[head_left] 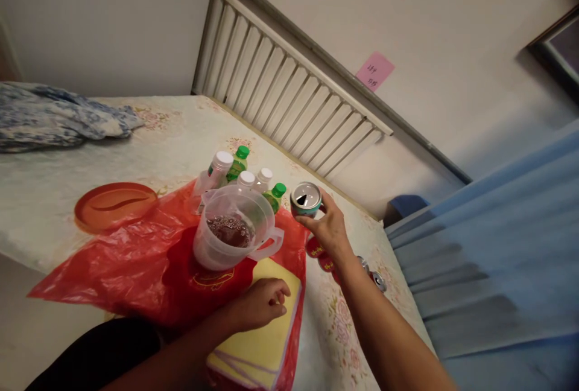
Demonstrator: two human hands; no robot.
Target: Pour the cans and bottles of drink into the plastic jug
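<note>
My right hand (332,228) grips an opened drink can (306,199) by its sides, holding it upright with the open top in view. My left hand (265,303) hovers or rests over a folded yellow cloth (253,349); its fingers are loosely curled with nothing visible in them. Between and beyond the hands, a clear plastic measuring jug (217,252) holds dark reddish-brown, bubbly liquid. It stands on a red plastic bag (131,258), its handle pointing toward the can. I cannot tell how much is in the can.
Behind the jug stand several bottles with white caps (221,162) and green caps (243,152). An orange lid (115,204) lies at left. More cans (377,282) sit beyond my right forearm. A radiator (280,83) and blue curtain (479,246) border the table.
</note>
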